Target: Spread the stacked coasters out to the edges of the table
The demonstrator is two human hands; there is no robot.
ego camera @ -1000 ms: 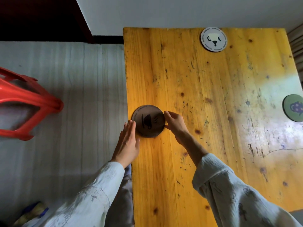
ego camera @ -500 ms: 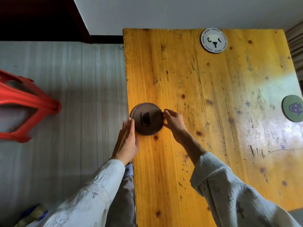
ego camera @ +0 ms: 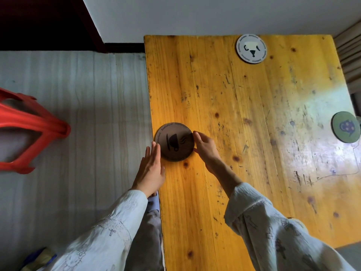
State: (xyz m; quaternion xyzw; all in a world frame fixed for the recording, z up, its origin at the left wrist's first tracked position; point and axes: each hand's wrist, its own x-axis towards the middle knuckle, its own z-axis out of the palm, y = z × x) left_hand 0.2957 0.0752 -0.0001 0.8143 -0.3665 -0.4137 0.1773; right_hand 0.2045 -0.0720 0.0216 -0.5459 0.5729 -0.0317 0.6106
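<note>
A round brown coaster (ego camera: 174,141) with a cup drawing lies flat at the left edge of the yellow wooden table (ego camera: 244,118). My right hand (ego camera: 205,146) pinches its right rim with thumb and fingers. My left hand (ego camera: 151,167) is flat with fingers straight, its fingertips against the coaster's left rim at the table edge. A white coaster (ego camera: 251,48) lies near the far edge. A green coaster (ego camera: 346,129) lies at the right edge.
A red plastic stool (ego camera: 29,130) stands on the grey floor to the left. A white wall runs behind the table's far edge. My legs show below the table's left edge.
The brown coaster has slid slightly left and away from me, its rim now at the table's left edge. Both hands stayed with it.
</note>
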